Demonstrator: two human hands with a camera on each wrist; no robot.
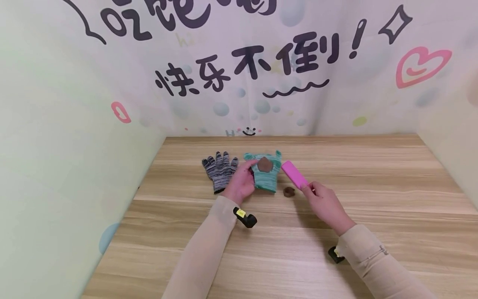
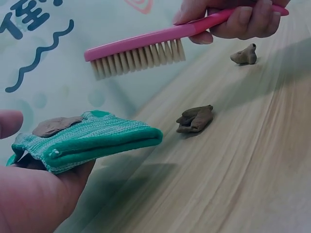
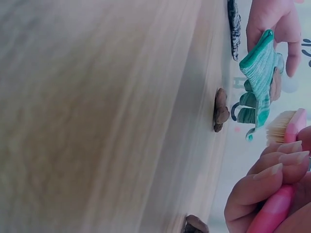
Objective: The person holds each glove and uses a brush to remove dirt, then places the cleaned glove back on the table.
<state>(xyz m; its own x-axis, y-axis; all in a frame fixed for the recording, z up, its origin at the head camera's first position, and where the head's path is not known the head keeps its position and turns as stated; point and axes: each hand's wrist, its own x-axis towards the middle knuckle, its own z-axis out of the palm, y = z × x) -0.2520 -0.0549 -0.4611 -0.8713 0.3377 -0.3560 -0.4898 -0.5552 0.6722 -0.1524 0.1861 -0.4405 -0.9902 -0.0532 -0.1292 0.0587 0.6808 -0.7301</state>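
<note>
My left hand (image 1: 240, 182) holds a green knitted glove (image 1: 266, 181) above the table, supporting it from beneath with the thumb over its near side. The fingers under the glove are hidden. A flat brown patch (image 1: 265, 164) lies on the glove's upper face. To the right, my right hand (image 1: 326, 203) grips the handle of a pink brush (image 1: 294, 174). Its pale bristles (image 2: 138, 58) face down in the left wrist view, apart from the glove. A crumpled brown lump (image 1: 288, 191) sits on the table between the hands.
Left of the green glove, a grey-black striped glove (image 1: 219, 170) lies flat on the wooden table (image 1: 179, 232). The left wrist view shows a second brown lump (image 2: 244, 54) below the right hand. A printed cloth wall (image 1: 209, 112) stands behind the table.
</note>
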